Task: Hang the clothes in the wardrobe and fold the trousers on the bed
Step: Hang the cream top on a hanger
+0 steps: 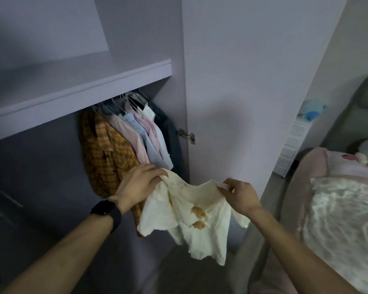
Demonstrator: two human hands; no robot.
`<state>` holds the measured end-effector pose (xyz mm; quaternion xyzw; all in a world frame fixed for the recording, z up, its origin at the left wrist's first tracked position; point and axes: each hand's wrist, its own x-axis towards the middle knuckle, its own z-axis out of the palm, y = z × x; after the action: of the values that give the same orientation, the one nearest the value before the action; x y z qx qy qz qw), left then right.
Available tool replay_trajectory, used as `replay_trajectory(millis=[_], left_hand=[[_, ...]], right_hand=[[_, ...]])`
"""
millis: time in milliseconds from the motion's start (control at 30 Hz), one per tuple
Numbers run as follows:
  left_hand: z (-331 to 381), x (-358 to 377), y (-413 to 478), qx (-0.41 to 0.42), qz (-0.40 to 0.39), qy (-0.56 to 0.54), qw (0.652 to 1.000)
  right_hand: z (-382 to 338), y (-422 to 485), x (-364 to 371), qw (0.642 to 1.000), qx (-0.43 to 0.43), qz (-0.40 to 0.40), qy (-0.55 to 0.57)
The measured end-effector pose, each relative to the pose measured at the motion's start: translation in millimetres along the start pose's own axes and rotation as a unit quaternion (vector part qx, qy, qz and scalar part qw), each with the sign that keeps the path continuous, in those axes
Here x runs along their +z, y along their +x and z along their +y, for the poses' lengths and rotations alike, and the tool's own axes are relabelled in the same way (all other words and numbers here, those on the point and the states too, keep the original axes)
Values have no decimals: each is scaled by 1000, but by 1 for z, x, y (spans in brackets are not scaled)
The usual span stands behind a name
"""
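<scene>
Both of your hands, left hand (pixel 140 187) and right hand (pixel 239 197), pinch the cream shirt (pixel 196 221) by its top corners, holding it spread out in front of the wardrobe (pixel 79 96), just below the hung shirts (pixel 123 143), so next it likely needs a hanger.
</scene>
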<state>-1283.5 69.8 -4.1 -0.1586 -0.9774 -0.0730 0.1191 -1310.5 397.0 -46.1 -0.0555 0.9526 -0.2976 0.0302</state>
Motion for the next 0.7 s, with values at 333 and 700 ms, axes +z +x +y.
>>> replay_trajectory(millis=[333,700], left_hand=[[14,-54,17,214,168,235,933],[-6,-56,-55,-167,-55,366,914]], right_hand=[[-80,60,18,944,-321,-29,77],[-62,142,46,956,-278,-43,78]])
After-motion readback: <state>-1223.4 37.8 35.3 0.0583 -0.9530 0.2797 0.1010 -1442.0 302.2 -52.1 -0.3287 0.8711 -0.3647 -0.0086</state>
